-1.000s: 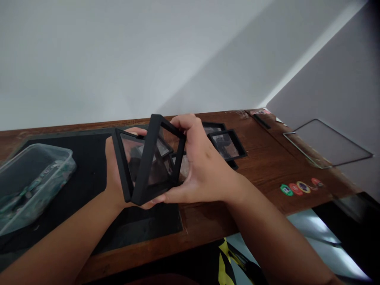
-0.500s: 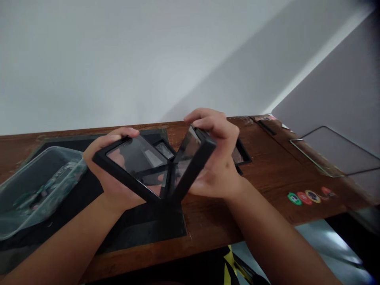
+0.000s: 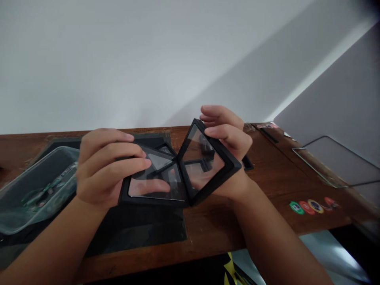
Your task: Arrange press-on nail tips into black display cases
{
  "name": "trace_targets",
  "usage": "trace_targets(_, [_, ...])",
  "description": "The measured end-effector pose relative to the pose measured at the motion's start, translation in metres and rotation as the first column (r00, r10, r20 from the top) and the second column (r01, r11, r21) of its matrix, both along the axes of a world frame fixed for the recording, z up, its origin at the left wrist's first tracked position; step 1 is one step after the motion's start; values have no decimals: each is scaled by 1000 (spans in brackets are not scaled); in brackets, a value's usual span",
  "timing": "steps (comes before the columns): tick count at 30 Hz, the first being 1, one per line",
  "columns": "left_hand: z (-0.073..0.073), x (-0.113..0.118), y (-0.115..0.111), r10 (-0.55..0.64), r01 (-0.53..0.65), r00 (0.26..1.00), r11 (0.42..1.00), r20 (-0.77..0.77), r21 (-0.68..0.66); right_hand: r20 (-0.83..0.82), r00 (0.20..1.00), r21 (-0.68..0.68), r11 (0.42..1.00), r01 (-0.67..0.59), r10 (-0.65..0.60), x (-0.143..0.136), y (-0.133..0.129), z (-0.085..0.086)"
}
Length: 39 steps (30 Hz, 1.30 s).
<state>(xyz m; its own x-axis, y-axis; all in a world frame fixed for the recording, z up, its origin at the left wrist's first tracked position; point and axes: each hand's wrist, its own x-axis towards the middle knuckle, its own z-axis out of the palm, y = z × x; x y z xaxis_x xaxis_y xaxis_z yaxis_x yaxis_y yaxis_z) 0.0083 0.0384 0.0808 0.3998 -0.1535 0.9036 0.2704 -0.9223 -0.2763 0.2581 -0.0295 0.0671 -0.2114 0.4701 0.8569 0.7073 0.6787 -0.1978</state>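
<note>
Black display frame (image 3: 183,178), two clear-paned halves spread like a book: in the head view it is held up over a brown table (image 3: 276,170) and black mat (image 3: 148,229). The left hand (image 3: 102,174) is clamped on the left half, fingers over its front, a thumb showing through the pane; the right hand (image 3: 236,140) grips the right half from behind, a fingertip over its edge. Probably light, with stiff rims – best held there, as the panes look thin and likely to smudge.
</note>
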Motion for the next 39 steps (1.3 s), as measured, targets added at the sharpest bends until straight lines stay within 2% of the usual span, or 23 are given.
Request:
trace_targets(3, [15, -10, -6, 13, -33, 985, 993, -175, -113, -20, 995, 70, 992, -101, 102, 2, -1, 3])
trace_targets(6, [20, -22, -17, 22, -92, 961, 966, -275, -244, -39, 989, 2, 990, -141, 141, 0, -2, 3])
trace_targets(10, [22, -37, -31, 88, -248, 910, 898, -404, -363, 14, 988, -126, 981, -150, 153, -6, -7, 2])
trace_targets(14, [21, -48, -39, -5, -216, 876, 891, -482, -400, 104, 977, -242, 958, -156, 185, -15, -13, 0])
trace_targets(17, [13, -59, -45, -29, -246, 839, 871, -543, -426, 138, 966, -267, 948, -175, 217, -23, -15, -3])
trace_targets(20, [0, -70, -51, 8, -309, 777, 876, -629, -370, 158, 955, -279, 939, -202, 252, -30, -17, -7])
trace_targets(23, [-10, -79, -59, -9, -321, 736, 876, -677, -361, 189, 946, -316, 929, -196, 263, -35, -18, -12])
trace_targets(26, [-18, -86, -68, -40, -344, 729, 842, -683, -416, 210, 937, -345, 918, -195, 278, -40, -18, -16])
trace_targets(29, [-26, -96, -77, -31, -350, 756, 825, -654, -444, 219, 930, -355, 912, -204, 294, -44, -19, -17])
trace_targets(34, [-39, -114, -92, 130, -430, 806, 798, -577, -422, 234, 940, -413, 901, -136, 249, -47, -20, -14])
trace_targets(39, [-42, -111, -93, 273, -535, 759, 778, -591, -328, 322, 940, -478, 877, 57, 114, -42, -14, -15])
